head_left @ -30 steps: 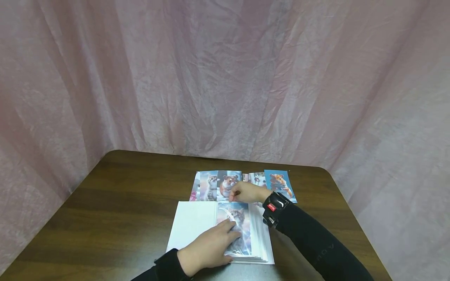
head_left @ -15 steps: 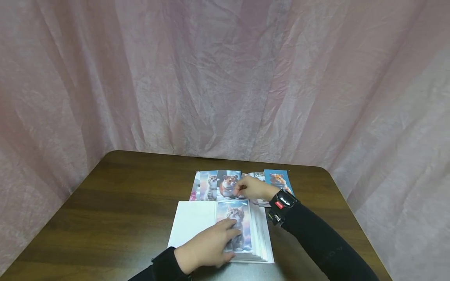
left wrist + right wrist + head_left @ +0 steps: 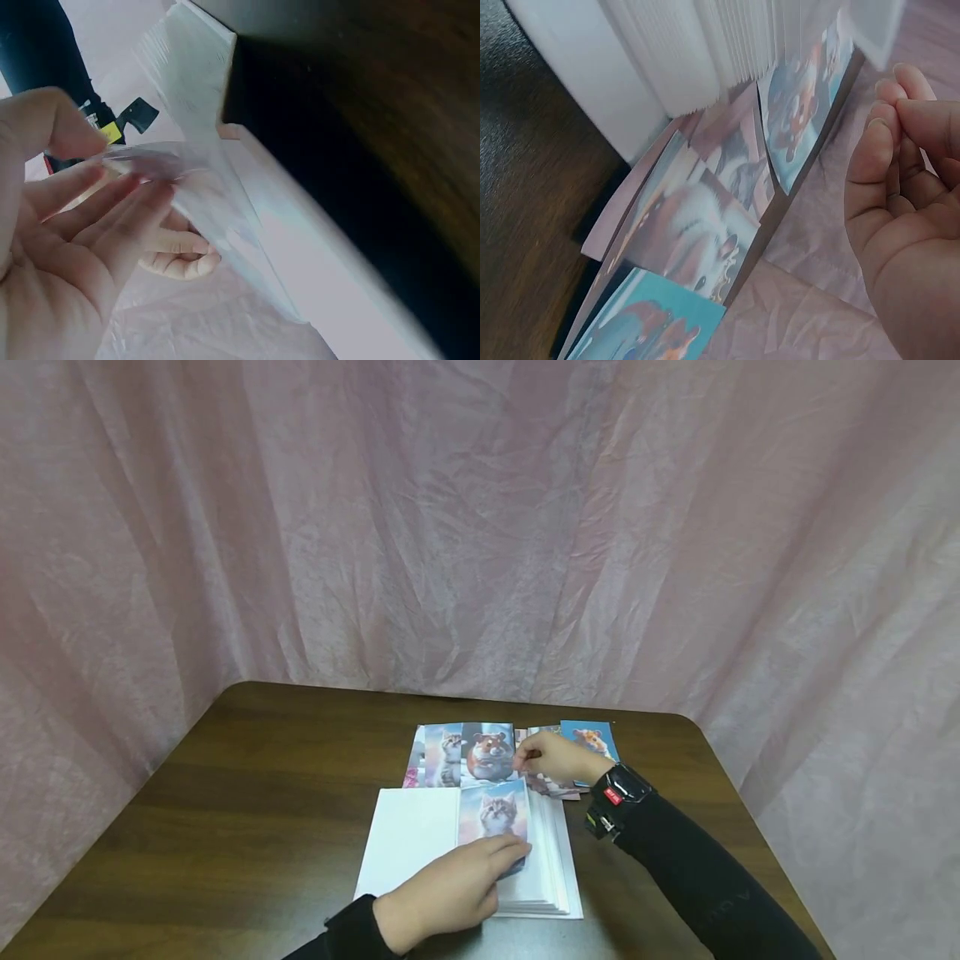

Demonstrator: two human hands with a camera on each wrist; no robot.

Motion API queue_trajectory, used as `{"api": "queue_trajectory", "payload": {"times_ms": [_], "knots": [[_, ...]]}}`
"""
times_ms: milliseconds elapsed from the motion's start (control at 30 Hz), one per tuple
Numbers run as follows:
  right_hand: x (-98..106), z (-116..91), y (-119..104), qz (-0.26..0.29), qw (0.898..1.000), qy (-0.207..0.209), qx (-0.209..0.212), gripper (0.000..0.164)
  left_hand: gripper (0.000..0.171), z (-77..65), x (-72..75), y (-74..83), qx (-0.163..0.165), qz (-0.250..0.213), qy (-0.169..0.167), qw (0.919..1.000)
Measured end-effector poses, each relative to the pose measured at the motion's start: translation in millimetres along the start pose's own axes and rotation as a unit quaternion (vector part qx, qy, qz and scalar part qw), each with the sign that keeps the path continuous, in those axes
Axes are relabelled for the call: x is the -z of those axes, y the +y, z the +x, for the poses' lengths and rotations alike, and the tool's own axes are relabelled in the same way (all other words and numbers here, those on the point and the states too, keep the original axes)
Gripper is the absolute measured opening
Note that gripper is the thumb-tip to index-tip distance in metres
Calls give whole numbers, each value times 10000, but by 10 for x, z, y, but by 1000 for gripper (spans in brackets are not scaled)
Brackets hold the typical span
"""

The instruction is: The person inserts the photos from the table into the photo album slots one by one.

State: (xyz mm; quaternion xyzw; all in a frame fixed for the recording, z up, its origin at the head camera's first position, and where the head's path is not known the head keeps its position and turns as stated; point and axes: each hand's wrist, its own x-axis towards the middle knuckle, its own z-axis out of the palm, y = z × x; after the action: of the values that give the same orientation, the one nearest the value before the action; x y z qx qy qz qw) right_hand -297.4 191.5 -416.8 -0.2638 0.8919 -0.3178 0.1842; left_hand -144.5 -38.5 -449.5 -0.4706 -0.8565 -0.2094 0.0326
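Note:
A white photo album [image 3: 416,827] lies spread on the table, with a kitten photo [image 3: 483,814] raised off its right-hand pages. My left hand [image 3: 453,885] pinches the photo's lower part between thumb and fingers. A clear sleeve [image 3: 217,202] stretches from those fingers to the album in the left wrist view; whether the photo lies inside it I cannot tell. Just beyond the photo's upper right corner is my right hand [image 3: 558,758], its fingers curled and its fingertips meeting the thumb. Nothing shows between them in the right wrist view.
Behind the album lies a row of loose photos: another kitten photo [image 3: 443,756], a hamster photo [image 3: 487,752] and a blue hamster photo [image 3: 592,737]. Several more overlap under my right hand. A pink curtain [image 3: 480,527] hangs behind the brown table [image 3: 247,793].
My right hand has drawn away from the sleeve's top edge, rightward and back. The kitten photo has risen and shifted up, baring white page below it. My left fingers moved onto its lower part.

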Motion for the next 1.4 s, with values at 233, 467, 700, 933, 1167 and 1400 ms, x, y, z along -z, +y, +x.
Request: {"api": "queue_trajectory", "payload": {"times_ms": [233,467,700,933,1167,1400], "knots": [[37,-60,43,48,9999,13,-104,12,56,-48,68,-1,205,-104,694,9973],[32,-107,79,-18,9999,91,118,13,43,-210,127,-60,256,-105,1288,9913],[39,-146,111,-115,9997,169,103,13,33,-396,230,-169,89,340,1975,9797],[39,-191,143,8,9999,137,-36,14,25,-631,328,-312,269,861,2309,9688],[43,-274,194,11,9995,203,-236,17,22,-813,360,-415,832,890,2207,9677],[56,-305,238,54,9996,247,-131,15,14,-946,379,-454,1564,923,1601,9703]]}}
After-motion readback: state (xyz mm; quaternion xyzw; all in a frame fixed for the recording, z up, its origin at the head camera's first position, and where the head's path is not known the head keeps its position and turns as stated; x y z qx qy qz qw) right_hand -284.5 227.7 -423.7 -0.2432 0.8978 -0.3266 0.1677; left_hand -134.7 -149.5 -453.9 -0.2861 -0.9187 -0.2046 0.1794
